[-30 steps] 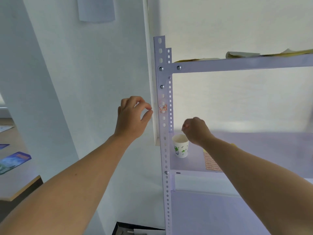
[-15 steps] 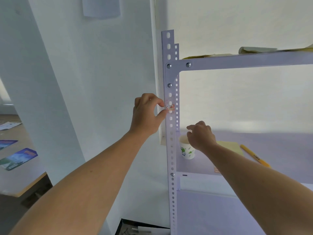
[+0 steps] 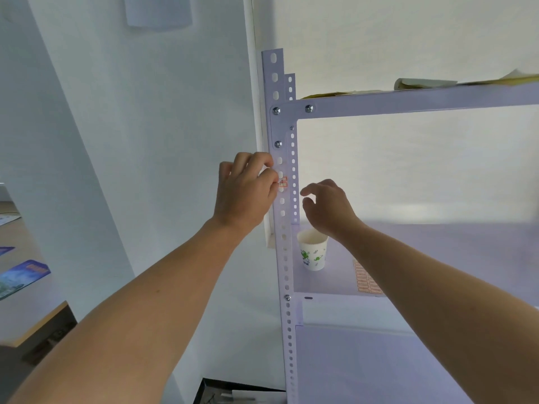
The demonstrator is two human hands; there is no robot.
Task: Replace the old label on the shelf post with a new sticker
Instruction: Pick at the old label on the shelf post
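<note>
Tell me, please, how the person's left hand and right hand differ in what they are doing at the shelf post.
The left hand is at the shelf post, its fingertips pinched at the edge of the small red-printed label; the right hand touches nothing and hangs above the paper cup.
The left hand's fingers are closed together; the right hand's are loosely curled and apart.
The left hand sits left of the post, the right hand right of it.
Both are bare and raised to about the label's height.
</note>
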